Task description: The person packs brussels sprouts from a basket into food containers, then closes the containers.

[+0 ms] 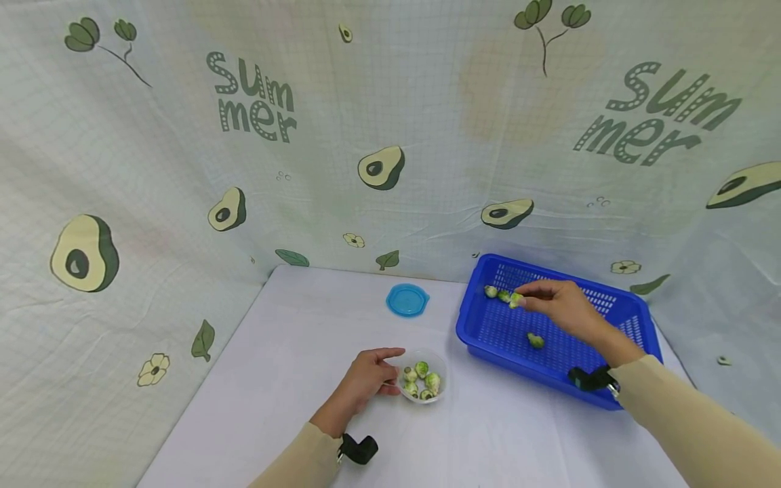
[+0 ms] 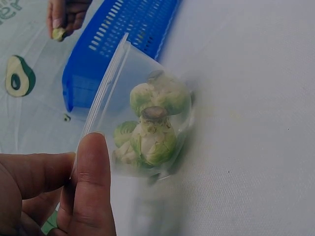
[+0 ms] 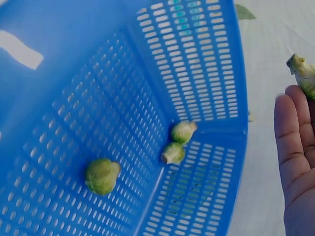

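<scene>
Sprouts [image 1: 432,381] sit in a clear tub [image 2: 138,73] at the near middle of the desk [image 1: 305,325]; the tub seems to rest on the cloth, though its base is blurred. To the right, a pair [image 1: 503,296] lies in the blue basket's [image 1: 471,305] far left corner, and a single one [image 1: 535,341] lies nearer on its floor. Right-hand [image 1: 564,308] fingers pinch one sprout [image 1: 515,299], raised over the basket's far left part. Left-hand [image 1: 366,379] fingers and thumb grip the tub's left rim. A blue lid [image 1: 407,300] lies farther back, left of the basket. Being small and rounded, the pinched sprout could slip if the fingertips loosen; outside the basket it might roll across the desk. Carried low leftward, it could strike the basket's left rim and be knocked free. Because the tub is held on one side only, a tug or hard squeeze could tip it and spill its sprouts.
</scene>
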The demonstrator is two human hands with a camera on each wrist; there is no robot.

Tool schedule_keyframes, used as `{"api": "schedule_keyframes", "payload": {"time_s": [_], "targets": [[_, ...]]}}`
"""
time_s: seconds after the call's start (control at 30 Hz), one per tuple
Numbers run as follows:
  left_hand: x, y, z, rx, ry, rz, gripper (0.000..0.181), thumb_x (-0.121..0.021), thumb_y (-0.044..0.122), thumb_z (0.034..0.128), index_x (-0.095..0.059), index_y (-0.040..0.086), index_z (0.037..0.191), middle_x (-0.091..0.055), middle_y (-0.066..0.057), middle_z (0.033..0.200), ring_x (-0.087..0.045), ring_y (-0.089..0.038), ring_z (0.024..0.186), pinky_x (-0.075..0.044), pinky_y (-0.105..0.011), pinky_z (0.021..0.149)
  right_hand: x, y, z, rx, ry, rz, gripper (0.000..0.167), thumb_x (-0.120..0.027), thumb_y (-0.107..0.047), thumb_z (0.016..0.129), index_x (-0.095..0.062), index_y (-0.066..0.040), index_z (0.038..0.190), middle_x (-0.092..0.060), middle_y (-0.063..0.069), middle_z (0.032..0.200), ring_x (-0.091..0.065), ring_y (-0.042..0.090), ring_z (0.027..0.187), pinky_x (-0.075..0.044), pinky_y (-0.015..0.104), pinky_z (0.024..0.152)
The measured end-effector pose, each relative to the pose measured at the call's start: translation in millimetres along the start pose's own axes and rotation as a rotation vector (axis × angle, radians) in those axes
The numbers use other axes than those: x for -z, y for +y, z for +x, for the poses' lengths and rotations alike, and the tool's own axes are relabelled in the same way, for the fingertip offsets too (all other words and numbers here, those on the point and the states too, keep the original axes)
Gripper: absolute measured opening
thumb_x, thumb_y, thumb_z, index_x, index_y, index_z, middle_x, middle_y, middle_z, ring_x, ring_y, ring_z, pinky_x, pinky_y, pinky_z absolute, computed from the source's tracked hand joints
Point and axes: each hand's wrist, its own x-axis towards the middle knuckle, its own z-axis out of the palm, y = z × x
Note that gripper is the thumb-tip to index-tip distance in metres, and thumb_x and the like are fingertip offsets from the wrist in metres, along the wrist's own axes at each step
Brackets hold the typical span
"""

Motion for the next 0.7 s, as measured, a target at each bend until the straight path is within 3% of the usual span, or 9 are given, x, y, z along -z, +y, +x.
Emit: {"api": "schedule_keyframes", "payload": {"time_s": [0.23,0.7], "targets": [[-0.1,0.5,0.3,0.001,-0.001,-0.007,0.048,-0.063,-0.003,0.095,-0.067,0.007,0.141,-0.059,-0.008,0.086,-0.059,-0.016,0.071,-0.066,-0.029,0.067,-9,-5,-4.2,0.045,0.027,0.022,0.039,-0.071,-0.036,0.102,-0.074,-0.007,0.129,-0.077,0.013,0.118,-0.074,0.007,0.097,-0.061,0.024,0.085],[-0.1,-0.5,1.1,0.01,0.005,-0.006,0.047,-0.063,-0.003,0.095,-0.068,0.009,0.14,-0.059,-0.009,0.087,-0.059,-0.017,0.072,-0.067,-0.03,0.067,-31,-13,-13.1,0.117,0.077,0.105,0.032,-0.074,-0.027,0.1,-0.077,-0.005,0.124,-0.077,0.014,0.117,-0.073,0.004,0.097,-0.062,0.022,0.082]]}}
